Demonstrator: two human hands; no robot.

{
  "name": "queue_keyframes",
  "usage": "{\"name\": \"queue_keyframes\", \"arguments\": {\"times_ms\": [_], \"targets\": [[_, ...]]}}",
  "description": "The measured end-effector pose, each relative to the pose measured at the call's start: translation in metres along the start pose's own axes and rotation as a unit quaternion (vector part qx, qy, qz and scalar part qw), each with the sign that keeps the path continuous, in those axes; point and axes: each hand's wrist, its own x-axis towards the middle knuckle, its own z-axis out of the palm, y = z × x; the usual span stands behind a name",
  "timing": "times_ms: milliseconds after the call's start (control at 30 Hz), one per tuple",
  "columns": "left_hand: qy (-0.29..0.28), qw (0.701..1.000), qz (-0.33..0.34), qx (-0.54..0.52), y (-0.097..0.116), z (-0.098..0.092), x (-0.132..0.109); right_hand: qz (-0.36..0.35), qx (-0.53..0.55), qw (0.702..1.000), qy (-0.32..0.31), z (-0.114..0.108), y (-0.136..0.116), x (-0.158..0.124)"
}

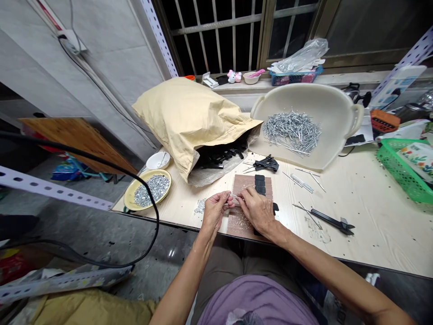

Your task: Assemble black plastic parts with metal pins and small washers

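My left hand point(214, 209) and my right hand point(256, 208) meet over a brown board point(246, 183) at the table's near edge. Both pinch a thin metal pin point(234, 196) held between their fingertips. Small black plastic pieces point(260, 181) lie on the board just beyond my right hand. A little heap of tiny silver parts point(200, 206) lies on the table left of my left hand.
A cream tray point(333, 113) with a pile of metal pins stands at the back. A tan sack point(189, 117) spills black parts. A yellow plate point(130, 196) holds silver bits at left. Loose pins point(302, 182) and a black assembled piece point(333, 221) lie at right. A green basket point(395, 171) sits far right.
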Motion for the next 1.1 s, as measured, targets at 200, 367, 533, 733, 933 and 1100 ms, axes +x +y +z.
{"name": "queue_keyframes", "arguments": {"times_ms": [200, 367, 533, 733, 933, 1100], "targets": [[-0.005, 1.000, 0.018, 0.021, 0.001, 0.004, -0.001, 0.083, 0.173, 0.978, -0.083, 0.008, 0.008, 0.007], [-0.010, 1.000, 0.011, 0.016, 0.000, 0.001, 0.002, 0.119, 0.283, 0.944, -0.116, 0.009, 0.013, 0.015], [-0.021, 0.995, -0.076, -0.055, 0.001, -0.002, 0.005, 0.089, 0.173, 0.976, -0.092, 0.000, 0.007, 0.014], [-0.022, 0.997, -0.060, -0.045, 0.002, 0.001, 0.002, 0.060, 0.122, 0.988, -0.068, -0.002, 0.002, 0.008], [-0.016, 0.999, -0.037, -0.024, -0.001, 0.000, 0.002, 0.058, 0.143, 0.987, -0.053, -0.002, 0.001, 0.006], [-0.015, 1.000, -0.002, 0.014, 0.000, 0.000, -0.001, 0.151, 0.368, 0.901, -0.172, 0.009, 0.011, 0.014]]}}
